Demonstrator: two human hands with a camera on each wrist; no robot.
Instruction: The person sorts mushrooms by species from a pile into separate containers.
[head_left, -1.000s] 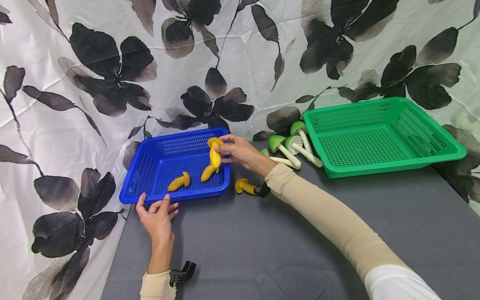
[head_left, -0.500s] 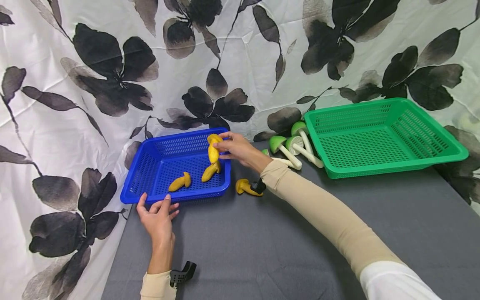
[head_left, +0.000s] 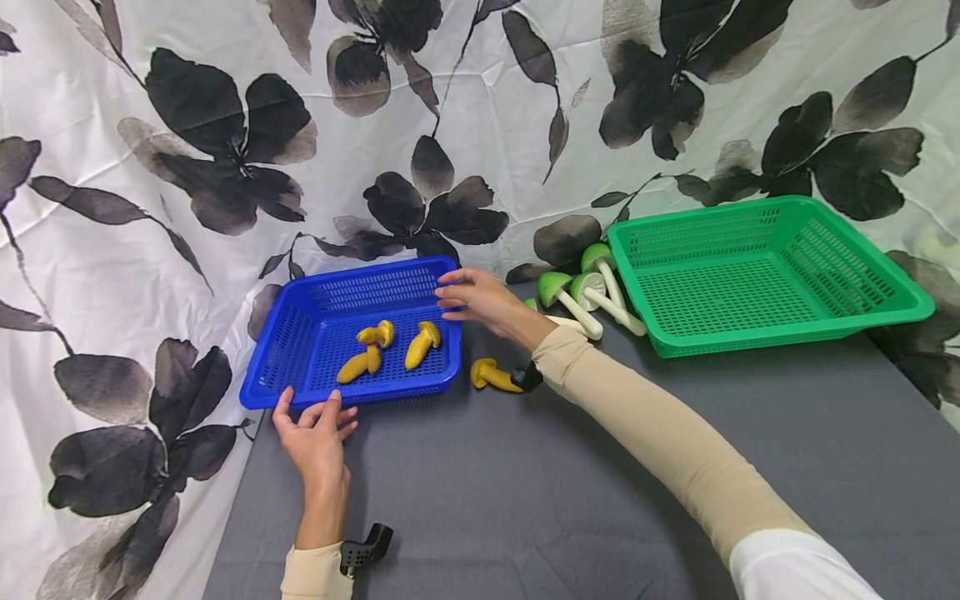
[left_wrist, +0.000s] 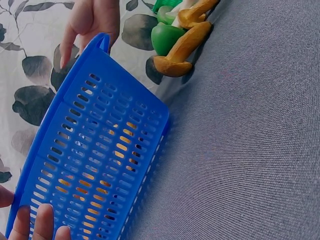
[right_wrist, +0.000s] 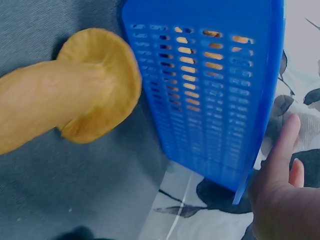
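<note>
From my remote station: the right hand (head_left: 480,302) hovers at the far right corner of the blue basket (head_left: 300,392), fingers (head_left: 452,292) straight and spread, holding nothing; the left hand (head_left: 315,433) rests at the basket's near rim, fingers relaxed and touching its wall. Three yellow mushrooms (head_left: 375,350) lie inside the basket, and a fourth yellow mushroom (head_left: 489,375) lies on the grey table (head_left: 570,483) just right of it. I judge the step in hand to be a release into the basket; the next move would call for the right hand to drop toward the loose mushroom and close around its stem. Green mushrooms (head_left: 581,296) lie between the baskets, touching the green basket (head_left: 757,333). Hidden: the right forearm covers part of the green cluster, so I cannot count it; the wrist views show the basket's contents only as yellow through the slots
</note>
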